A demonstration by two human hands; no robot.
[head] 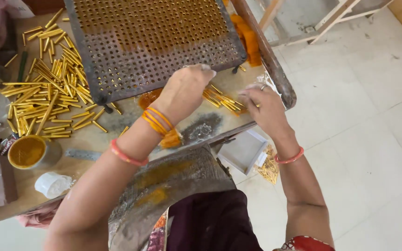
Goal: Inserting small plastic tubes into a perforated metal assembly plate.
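Note:
My left hand point(184, 90) hovers palm-down just below the lower edge of a dark perforated metal tray point(131, 56), fingers curled near a small bunch of golden tubes point(222, 100). My right hand point(264, 109) rests at the table's right edge, its fingertips touching that same bunch. Whether either hand actually grips a tube is hidden by the fingers. A big loose heap of golden tubes point(47, 90) lies to the left of the tray. The tray's upper holes are filled with orange-tipped pieces.
A cup of orange powder point(26, 152), a white cap point(52, 184) and a flat metal strip point(82, 154) lie at the near left. A white open box point(244, 151) and spilled golden pieces point(270, 168) sit on the tiled floor below. Orange cloth point(250, 39) lies beside the tray.

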